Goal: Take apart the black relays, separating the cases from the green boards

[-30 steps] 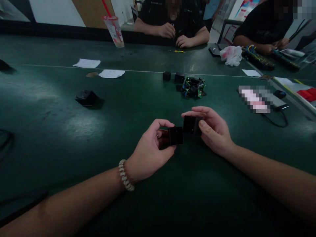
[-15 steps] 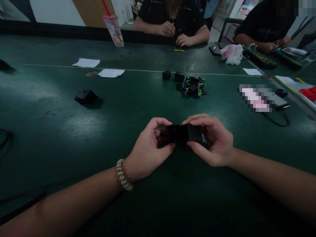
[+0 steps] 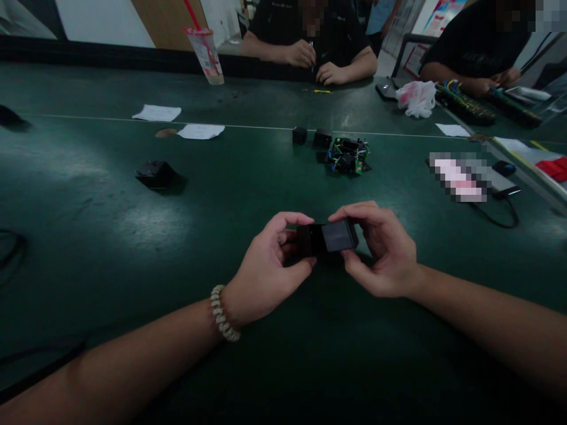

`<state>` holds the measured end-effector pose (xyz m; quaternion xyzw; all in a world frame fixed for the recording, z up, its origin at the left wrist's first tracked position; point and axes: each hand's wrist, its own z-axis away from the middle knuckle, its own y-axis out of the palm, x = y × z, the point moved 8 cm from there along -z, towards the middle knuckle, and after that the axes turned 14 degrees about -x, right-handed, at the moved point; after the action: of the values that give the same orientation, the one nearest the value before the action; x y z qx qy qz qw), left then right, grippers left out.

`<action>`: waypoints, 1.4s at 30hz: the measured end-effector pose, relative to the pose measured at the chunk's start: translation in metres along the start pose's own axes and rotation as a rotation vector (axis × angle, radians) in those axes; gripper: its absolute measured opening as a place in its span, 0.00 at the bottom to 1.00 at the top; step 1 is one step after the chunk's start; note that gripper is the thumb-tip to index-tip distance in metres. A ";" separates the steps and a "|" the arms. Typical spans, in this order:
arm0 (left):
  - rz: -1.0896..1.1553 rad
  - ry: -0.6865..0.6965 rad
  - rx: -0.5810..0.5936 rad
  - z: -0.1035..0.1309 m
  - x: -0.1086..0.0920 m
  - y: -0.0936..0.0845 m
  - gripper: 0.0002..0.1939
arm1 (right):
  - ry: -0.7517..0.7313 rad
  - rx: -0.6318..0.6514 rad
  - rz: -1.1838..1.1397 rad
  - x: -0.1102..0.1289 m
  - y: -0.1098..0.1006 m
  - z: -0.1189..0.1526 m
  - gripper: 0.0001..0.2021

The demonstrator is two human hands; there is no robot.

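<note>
My left hand (image 3: 277, 260), with a beaded bracelet at the wrist, pinches a small black plastic case part (image 3: 306, 239) between thumb and fingers. Its inner side looks dark and hollow. In my right hand (image 3: 378, 251) is another black case part (image 3: 341, 235), gripped at its right end, with a flat face tilted up and catching light. The two parts meet or overlap between my hands, low over the green table (image 3: 283, 330). Whether they are joined, I cannot tell.
Ahead lie a pile of small circuit boards (image 3: 348, 156) and two black boxes (image 3: 322, 138) (image 3: 299, 135). Another black box (image 3: 155, 174) is at left, near paper slips (image 3: 201, 131). A drink cup (image 3: 207, 58) stands far back. Two people sit across the table; a phone-like device (image 3: 505, 180) lies right.
The part in my right hand has turned, so its flat, lighter face now shows. My right fingers shifted slightly with it; my left hand has barely moved.
</note>
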<state>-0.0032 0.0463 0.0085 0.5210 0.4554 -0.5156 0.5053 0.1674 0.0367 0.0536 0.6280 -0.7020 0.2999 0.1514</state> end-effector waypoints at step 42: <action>-0.156 0.117 -0.025 -0.001 -0.007 -0.005 0.27 | -0.067 0.168 0.031 0.003 0.010 -0.002 0.26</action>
<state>-0.0089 0.0484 0.0154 0.5070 0.5296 -0.5163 0.4426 0.1568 0.0354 0.0545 0.6371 -0.6887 0.3390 0.0701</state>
